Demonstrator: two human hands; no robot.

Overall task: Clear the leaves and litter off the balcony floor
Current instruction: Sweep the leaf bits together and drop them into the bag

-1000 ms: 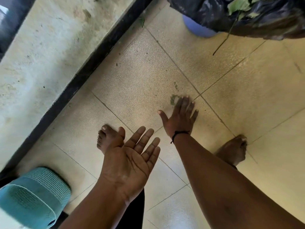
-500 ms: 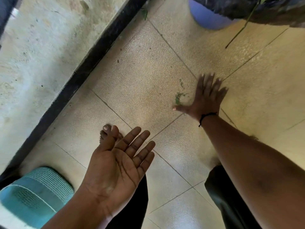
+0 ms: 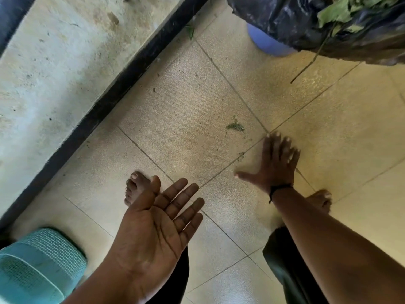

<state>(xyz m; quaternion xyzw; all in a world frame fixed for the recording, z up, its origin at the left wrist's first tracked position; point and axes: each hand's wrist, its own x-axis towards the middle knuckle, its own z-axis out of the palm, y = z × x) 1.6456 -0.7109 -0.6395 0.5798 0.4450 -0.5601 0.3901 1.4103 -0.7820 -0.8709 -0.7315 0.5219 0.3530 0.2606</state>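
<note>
Head view: my right hand [image 3: 276, 165] flat, fingers spread over beige tiled balcony floor [image 3: 179, 119]; crushed green leaf scrap [image 3: 235, 126] just beyond fingertips. My left hand [image 3: 153, 231] palm-up, fingers straight, empty. Step: sweeping scraps. Next, likely: brush scrap into left palm, drop in black plastic bag of leaves [image 3: 306, 20].

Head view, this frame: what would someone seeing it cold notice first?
Two bare hands fill the lower middle: the left hand held palm-up and empty, the right hand spread flat, palm down, low over the tiled floor. Just beyond its fingertips lies a small green leaf smear. At top right, a black bag stuffed with leaves overhangs a blue bucket.
</note>
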